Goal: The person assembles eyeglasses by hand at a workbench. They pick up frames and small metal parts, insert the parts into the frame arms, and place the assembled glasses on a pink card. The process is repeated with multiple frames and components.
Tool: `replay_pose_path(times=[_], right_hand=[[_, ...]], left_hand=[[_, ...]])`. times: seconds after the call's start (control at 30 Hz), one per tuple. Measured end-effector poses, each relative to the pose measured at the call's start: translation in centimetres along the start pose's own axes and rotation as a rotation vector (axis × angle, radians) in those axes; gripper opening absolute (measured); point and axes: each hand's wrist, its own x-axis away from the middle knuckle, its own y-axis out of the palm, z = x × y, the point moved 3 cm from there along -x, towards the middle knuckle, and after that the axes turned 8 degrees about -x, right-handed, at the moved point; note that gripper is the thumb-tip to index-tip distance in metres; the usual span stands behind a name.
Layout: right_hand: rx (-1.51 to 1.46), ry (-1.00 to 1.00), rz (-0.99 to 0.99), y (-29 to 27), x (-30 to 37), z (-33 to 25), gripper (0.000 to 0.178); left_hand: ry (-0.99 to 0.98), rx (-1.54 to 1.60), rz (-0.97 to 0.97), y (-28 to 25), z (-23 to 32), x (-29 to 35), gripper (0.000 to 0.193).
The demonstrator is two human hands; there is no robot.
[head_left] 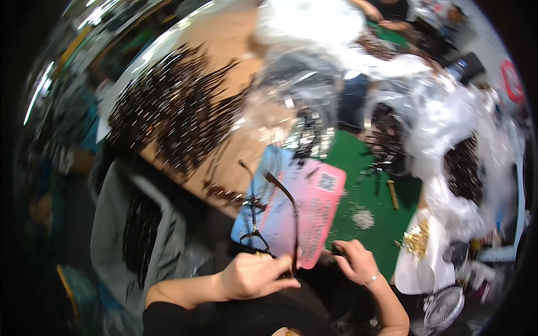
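My left hand (249, 275) is closed on a dark eyeglass frame (294, 210), its thin temples pointing away from me. Under the temples lies a blue and pink printed card (319, 207). To the right, my right hand (358, 264) has its thumb and fingers bent around a small dark object (338, 248), too blurred to name. A green mat (358, 162) spreads past the card. On it sit a small heap of silvery bits (363, 219) and a slim yellowish stick-like piece (393, 195).
Many dark, thin eyeglass parts (179, 106) cover a brown board (224, 28) at left. Clear plastic bags (437, 117) crowd the back and right. Gold pieces (417, 238) rest on white paper (412, 274) near a small fan (444, 305). Another person's hands (392, 25) show at far right.
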Motion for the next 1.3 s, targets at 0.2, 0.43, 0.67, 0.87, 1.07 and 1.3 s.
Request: replay_pose_path(times=[0.2, 0.43, 0.67, 0.87, 1.07, 1.3], right_hand=[[-0.009, 0.053, 0.051, 0.4, 0.9, -0.1, 0.029], [0.027, 0.026, 0.104, 0.1, 0.4, 0.3, 0.029], [0.008, 0.077, 0.174, -0.3, 1.3, 0.6, 0.027], [0.019, 0.061, 0.153, 0.1, 0.5, 0.6, 0.025], [-0.051, 0.057, 0.259, 0.3, 1.5, 1.0, 0.026], [-0.029, -0.016, 0.241, 0.2, 1.3, 1.8, 0.026]], left_hand=[[-0.567, 0.053, -0.088, 0.9, -1.2, 3.1, 0.039], [-0.4, -0.457, -0.088, 1.7, -7.8, -1.6, 0.023], [-0.334, -0.507, -0.09, 4.7, -8.4, -3.2, 0.028], [-0.187, -0.609, -0.196, 8.3, -12.5, -13.1, 0.016], [-0.37, -0.544, -0.324, 11.1, -14.7, -16.2, 0.021], [-0.37, -0.109, -0.358, 6.7, -15.5, -17.1, 0.029]])
